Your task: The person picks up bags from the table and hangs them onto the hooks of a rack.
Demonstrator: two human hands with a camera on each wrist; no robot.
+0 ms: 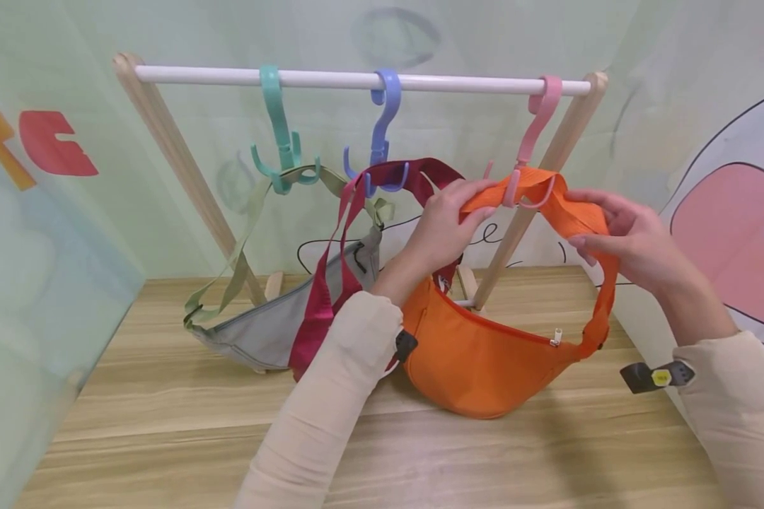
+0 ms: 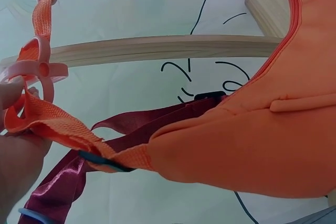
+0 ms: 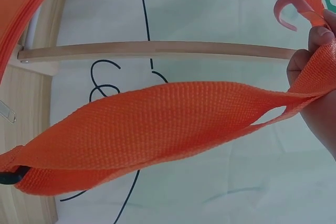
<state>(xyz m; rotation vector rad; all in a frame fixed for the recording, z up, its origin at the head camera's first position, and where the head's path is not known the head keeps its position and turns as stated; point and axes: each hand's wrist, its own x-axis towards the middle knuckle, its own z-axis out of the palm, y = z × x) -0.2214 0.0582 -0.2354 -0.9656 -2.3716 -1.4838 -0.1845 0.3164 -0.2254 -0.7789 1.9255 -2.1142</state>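
An orange waist bag (image 1: 484, 360) hangs by its strap (image 2: 63, 124) from a pink hook (image 1: 535, 134). Just left of that hook, my left hand (image 1: 442, 223) pinches the strap between thumb and fingers. On the other side, my right hand (image 1: 633, 237) holds the strap's wide orange webbing (image 3: 157, 124), thumb in front and fingers behind. The strap lies over the hook's prongs, and the bag's body hangs below, near the tabletop. My left forearm hides part of a dark red strap (image 1: 318, 318) and whatever it belongs to.
A white rail (image 1: 197, 75) on wooden legs (image 1: 178, 159) carries the hooks. A grey bag (image 1: 261, 332) hangs by its green strap from a teal hook (image 1: 276, 120). The dark red strap loops over a blue hook (image 1: 385, 116). Below is a wood-grain table (image 1: 134, 424).
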